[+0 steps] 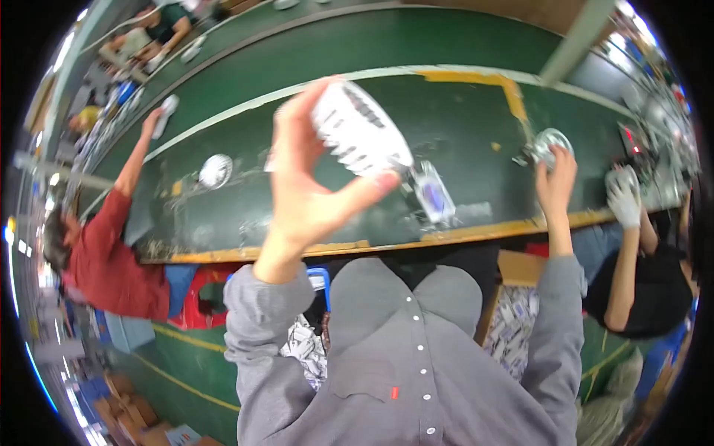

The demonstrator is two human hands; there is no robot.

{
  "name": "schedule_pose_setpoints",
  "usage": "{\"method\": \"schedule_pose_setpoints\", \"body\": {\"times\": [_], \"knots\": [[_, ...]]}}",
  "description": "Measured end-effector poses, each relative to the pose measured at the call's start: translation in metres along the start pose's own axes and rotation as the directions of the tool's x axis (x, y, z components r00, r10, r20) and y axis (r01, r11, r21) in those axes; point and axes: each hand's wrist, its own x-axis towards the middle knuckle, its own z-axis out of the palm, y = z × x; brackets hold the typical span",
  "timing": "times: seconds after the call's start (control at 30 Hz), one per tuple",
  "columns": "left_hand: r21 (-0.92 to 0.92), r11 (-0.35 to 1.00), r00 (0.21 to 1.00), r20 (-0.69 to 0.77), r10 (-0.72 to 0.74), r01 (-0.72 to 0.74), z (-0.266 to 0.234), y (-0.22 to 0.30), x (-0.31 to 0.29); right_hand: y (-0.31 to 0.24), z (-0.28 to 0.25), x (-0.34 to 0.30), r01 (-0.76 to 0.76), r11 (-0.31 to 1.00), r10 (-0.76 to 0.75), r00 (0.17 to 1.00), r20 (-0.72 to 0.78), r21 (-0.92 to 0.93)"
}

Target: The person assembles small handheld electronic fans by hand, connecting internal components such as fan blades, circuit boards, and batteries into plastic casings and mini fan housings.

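Raised above the green bench, my left hand (297,189) grips a white slotted plastic part (361,128) between thumb and fingers. The part is rounded, with a row of slots along one edge and a dark printed patch; motion blurs it a little. Farther right, my right hand (556,186) has its fingers closed on a round silvery part (554,138) resting on the bench. Small shiny bits lie beside that part. Between my hands sits a clear packet with a blue-purple patch (433,195).
A round white slotted part (216,172) lies left on the green bench (476,111). Below the edge stand an open carton of packets (518,269) and a blue bin (320,275). A red-sleeved person (111,253) works at left; another, white-gloved (625,204), at right.
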Motion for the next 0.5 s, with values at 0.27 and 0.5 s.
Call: {"method": "schedule_pose_setpoints", "body": {"times": [0.27,0.5], "knots": [[-0.112,0.964,0.933,0.245,0.262,-0.241,0.041,0.035,-0.009,-0.209,-0.061,-0.065,-0.392,0.474,-0.308,0.765,0.566,0.788],[-0.042,0.999,0.995,0.100,-0.017,0.022,0.030,0.047,-0.024,-0.214,-0.055,-0.101,-0.535,0.124,-0.261,0.795,0.548,0.836]]}}
